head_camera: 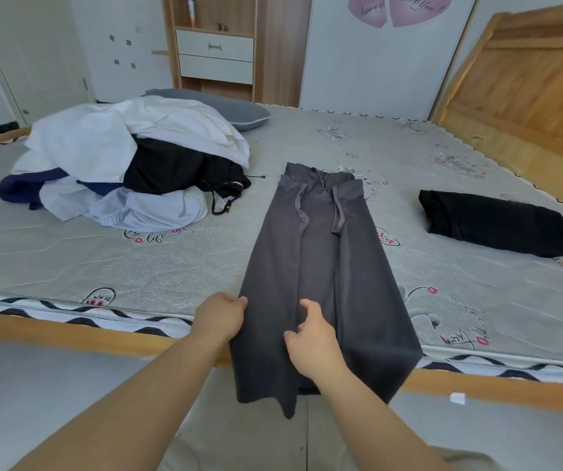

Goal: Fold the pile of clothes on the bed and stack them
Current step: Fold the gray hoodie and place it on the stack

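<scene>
Grey trousers lie lengthwise, waistband away, hems overhanging.

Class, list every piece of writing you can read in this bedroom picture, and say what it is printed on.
"life": script on the mattress cover.
Pink heart stickers on the wall: cursive writing, too blurred to read for certain.
Other script on the mattress cover near the right edge: too distorted to read.
</scene>
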